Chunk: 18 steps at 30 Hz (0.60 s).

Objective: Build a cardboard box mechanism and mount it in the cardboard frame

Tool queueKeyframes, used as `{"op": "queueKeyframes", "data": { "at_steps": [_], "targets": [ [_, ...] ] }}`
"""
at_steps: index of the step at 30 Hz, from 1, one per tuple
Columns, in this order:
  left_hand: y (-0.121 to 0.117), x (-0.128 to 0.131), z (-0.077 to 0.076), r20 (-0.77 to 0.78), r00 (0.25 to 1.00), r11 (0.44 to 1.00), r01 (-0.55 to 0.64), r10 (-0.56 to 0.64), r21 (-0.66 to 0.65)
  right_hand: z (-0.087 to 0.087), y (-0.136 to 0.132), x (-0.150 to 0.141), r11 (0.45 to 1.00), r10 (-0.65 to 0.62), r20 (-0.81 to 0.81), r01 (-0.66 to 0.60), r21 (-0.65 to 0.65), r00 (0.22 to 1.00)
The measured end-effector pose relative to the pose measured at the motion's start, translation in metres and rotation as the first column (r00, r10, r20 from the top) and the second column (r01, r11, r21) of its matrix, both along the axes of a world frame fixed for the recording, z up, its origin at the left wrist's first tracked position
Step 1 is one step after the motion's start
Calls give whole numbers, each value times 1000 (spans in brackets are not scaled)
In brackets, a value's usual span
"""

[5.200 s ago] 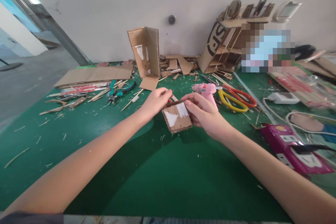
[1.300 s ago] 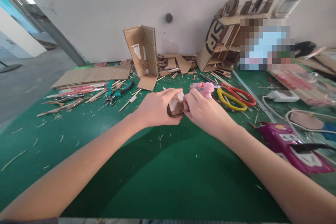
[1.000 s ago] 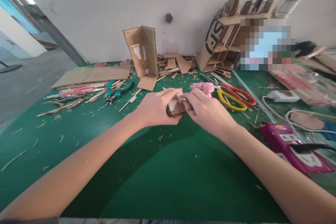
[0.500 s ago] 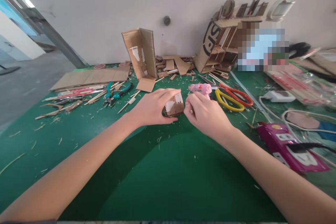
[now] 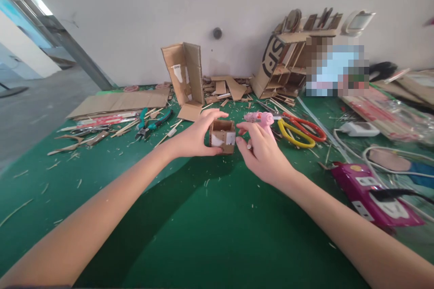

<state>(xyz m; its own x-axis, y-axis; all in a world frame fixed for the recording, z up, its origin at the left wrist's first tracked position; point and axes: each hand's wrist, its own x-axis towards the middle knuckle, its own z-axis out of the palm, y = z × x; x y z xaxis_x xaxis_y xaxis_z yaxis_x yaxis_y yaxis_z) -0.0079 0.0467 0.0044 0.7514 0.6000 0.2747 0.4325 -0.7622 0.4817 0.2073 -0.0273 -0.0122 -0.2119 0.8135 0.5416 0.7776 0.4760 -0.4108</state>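
Observation:
My left hand [image 5: 193, 135] curves around the left side of a small open-topped cardboard box [image 5: 228, 143] with white patches on its front. The thumb presses low on the front, and the fingers reach past the far edge. Just right of the box is my right hand [image 5: 262, 149], its thumb and forefinger apart. What looks like the pale round end of a thin stick [image 5: 249, 146] shows under its curled fingers; the rest is hidden. Right behind that hand lies a pink glue gun [image 5: 267, 118], partly covered by it.
Scissors with red and yellow handles [image 5: 307, 128] lie right of the glue gun. A magenta power strip [image 5: 356, 176] with cables sits at the right. Teal pliers [image 5: 154, 123], a standing cardboard piece [image 5: 193, 70], cardboard scraps [image 5: 233, 88] and a cardboard shelf [image 5: 269, 65] stand or lie behind.
The small box has turned so its open top and front now show. My right hand's thumb and forefinger have spread from a closed pinch. The view has tilted slightly.

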Motion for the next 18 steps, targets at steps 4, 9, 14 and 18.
{"op": "queueKeyframes", "data": {
  "at_steps": [4,9,14,18],
  "targets": [
    [-4,3,-4,-49,998,977,45,-36,209,-6,2,-5,977,-59,-276,-2,-215,959],
    [-6,5,-11,-88,974,823,223,-207,523,-8,6,-6,928,-52,-533,-157,-339,845],
    [-5,4,-19,-37,995,964,102,-96,245,-5,6,-5,960,-44,-387,-68,-271,921],
    [-4,0,-12,31,995,983,103,-99,-154,-10,6,-2,983,-72,-274,21,-184,959]
  ]
}}
